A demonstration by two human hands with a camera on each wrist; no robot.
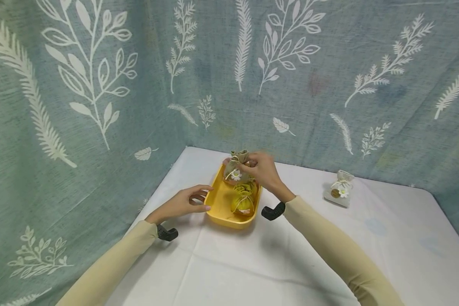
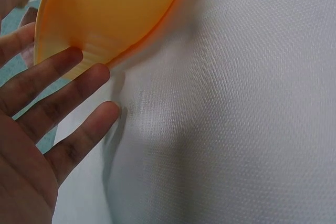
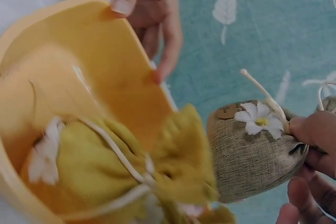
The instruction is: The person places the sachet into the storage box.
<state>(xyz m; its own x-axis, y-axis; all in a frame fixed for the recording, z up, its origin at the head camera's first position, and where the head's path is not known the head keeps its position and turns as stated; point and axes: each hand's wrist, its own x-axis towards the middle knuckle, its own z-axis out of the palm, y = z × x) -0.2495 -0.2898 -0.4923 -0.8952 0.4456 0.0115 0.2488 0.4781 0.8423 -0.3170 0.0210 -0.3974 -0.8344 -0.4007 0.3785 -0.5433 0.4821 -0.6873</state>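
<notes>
My right hand (image 1: 263, 170) pinches the gathered neck of a grey-green drawstring pouch (image 3: 247, 161) with a white flower on its front. In the head view this pouch overlaps the far end of a yellow plastic tub (image 1: 219, 199). A mustard-yellow drawstring pouch (image 1: 242, 202), tied with white cord, lies in the near right part of the tub. My left hand (image 1: 183, 202) is at the tub's left side, its thumb and fingertips touching the rim. Its other fingers are spread loosely along the outer wall in the left wrist view.
A pale, off-white drawstring pouch (image 1: 339, 189) with a white flower lies on the white tablecloth (image 1: 310, 255), right of the tub. A grey-green curtain (image 1: 222, 63) with white leaf prints hangs behind the table and along its left side.
</notes>
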